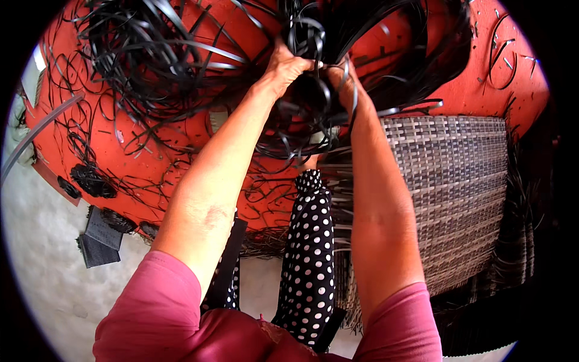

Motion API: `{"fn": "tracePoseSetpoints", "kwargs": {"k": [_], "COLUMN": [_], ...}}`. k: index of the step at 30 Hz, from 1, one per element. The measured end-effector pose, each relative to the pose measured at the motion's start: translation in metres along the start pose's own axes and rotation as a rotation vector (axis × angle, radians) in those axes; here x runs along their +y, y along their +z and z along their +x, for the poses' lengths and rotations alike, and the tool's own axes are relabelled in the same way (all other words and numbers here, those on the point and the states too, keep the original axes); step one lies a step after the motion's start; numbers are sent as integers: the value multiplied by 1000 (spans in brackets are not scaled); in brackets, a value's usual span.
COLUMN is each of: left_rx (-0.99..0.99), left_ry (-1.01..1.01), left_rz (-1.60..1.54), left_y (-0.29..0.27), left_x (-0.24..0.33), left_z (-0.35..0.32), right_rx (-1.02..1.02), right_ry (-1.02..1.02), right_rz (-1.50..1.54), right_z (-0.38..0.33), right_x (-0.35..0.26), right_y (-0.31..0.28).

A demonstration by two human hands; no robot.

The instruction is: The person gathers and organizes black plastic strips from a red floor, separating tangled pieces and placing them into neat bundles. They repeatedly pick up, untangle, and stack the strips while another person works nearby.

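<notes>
Both my arms reach forward over a red sheet on the floor. My left hand is closed round a bundle of glossy black flat plastic strips, its thumb pointing toward the other hand. Close beside it, my right hand also grips the bundle; its fingers are partly hidden by the strips. Loops and loose ends hang below my hands, and more strips fan out to the far right. Left of my left hand lies a large tangled heap of the same strips.
A woven brown-grey wicker panel with loose strip ends lies at the right, beside my right arm. Thin cut strips litter the sheet. Dark grey flat pieces rest on the pale floor at left. A grey tube curves in there.
</notes>
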State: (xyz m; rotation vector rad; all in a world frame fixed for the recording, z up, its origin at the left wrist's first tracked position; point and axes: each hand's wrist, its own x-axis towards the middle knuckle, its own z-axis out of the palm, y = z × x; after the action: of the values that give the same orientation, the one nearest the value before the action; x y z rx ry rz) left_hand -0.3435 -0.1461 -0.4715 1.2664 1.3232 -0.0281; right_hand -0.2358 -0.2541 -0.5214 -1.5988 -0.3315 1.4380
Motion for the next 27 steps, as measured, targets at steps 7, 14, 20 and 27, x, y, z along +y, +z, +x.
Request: {"fn": "tracePoseSetpoints", "kwargs": {"k": [7, 14, 20, 27], "left_rx": [-380, -595, -628, -582], "left_ry": [-354, -202, -94, -63], "left_rz": [-212, -151, -45, 135], "left_y": [-106, -196, -258, -360], "left_x": [38, 135, 171, 138], "left_z": [-159, -306, -419, -536], "right_rx": [-194, -51, -2, -21], "right_ry": [277, 544, 535, 494], "right_rz": [160, 304, 780, 802], "right_z": [-168, -317, -437, -542], "right_x": [-103, -256, -297, -298], "right_y": [75, 152, 222, 346]}}
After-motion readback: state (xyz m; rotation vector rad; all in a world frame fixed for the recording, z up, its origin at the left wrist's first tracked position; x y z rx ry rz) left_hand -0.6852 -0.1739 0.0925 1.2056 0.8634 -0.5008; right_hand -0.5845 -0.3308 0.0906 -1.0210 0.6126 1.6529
